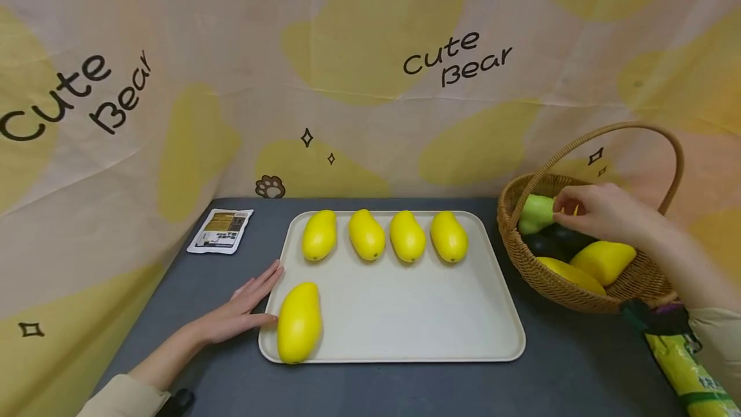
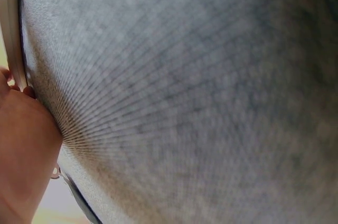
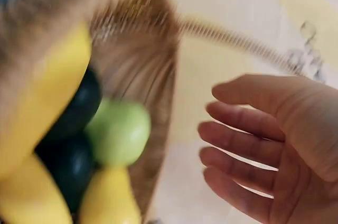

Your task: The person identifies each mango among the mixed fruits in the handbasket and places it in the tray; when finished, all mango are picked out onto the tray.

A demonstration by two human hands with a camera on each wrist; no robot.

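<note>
My left hand [image 1: 240, 311] rests at the left edge of a cream tray [image 1: 405, 314], its fingers extended and touching the rim. By its thumb lies a yellow mango [image 1: 298, 324] in the tray's front left corner. Several more mangoes [image 1: 366, 235] form a row along the tray's back. Over the wicker basket [image 1: 523, 262] hovers my right hand [image 1: 608, 212]; the right wrist view shows its fingers loosely bent with nothing between them. Inside the basket are a pale green fruit [image 3: 119, 131], dark fruits [image 3: 66, 166] resembling avocados, and yellow mangoes [image 1: 603, 261].
A flat white packet [image 1: 220, 230] with a printed label lies on the grey table [image 1: 370, 391] at the back left. The basket's tall handle [image 1: 625, 126] arches above it. A yellow-green packet [image 1: 686, 365] is at the lower right. Patterned cloth [image 1: 359, 82] hangs behind.
</note>
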